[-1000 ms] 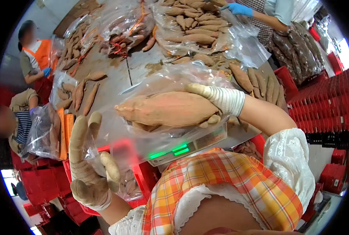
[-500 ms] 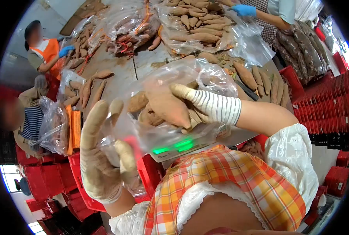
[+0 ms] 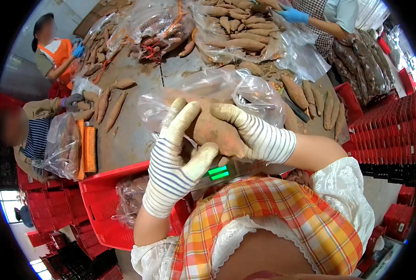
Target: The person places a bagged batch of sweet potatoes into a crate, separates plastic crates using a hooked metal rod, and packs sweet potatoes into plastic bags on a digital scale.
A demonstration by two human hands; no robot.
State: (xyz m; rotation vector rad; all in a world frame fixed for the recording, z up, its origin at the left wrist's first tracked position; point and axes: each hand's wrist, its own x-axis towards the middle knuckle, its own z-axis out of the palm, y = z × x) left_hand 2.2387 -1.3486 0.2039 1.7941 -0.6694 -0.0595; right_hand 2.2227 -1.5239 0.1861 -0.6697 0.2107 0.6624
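Note:
A large brown sweet potato [image 3: 217, 134] is held over the scale, between my two gloved hands. My right hand [image 3: 259, 133] grips its right side, thumb on top and fingers mostly hidden underneath. At its left, my left hand [image 3: 177, 156] closes round it with fingers reaching up and the thumb in front. Just behind them a clear plastic bag [image 3: 208, 86] lies bunched up; its contents are largely covered by my hands. Under my wrists the scale's green display [image 3: 218, 173] is lit, though its digits are unreadable.
A red crate [image 3: 110, 186] with bagged produce stands at front left. Loose sweet potatoes [image 3: 116, 112] lie on the metal table [image 3: 138, 126], others at right [image 3: 310, 98]. A large open bag [image 3: 282, 44] of them is at the back. Co-workers stand left and back right.
My left hand has come in from the left, from spread fingers to closing on the sweet potato. My right hand has shifted slightly right and down, still gripping it.

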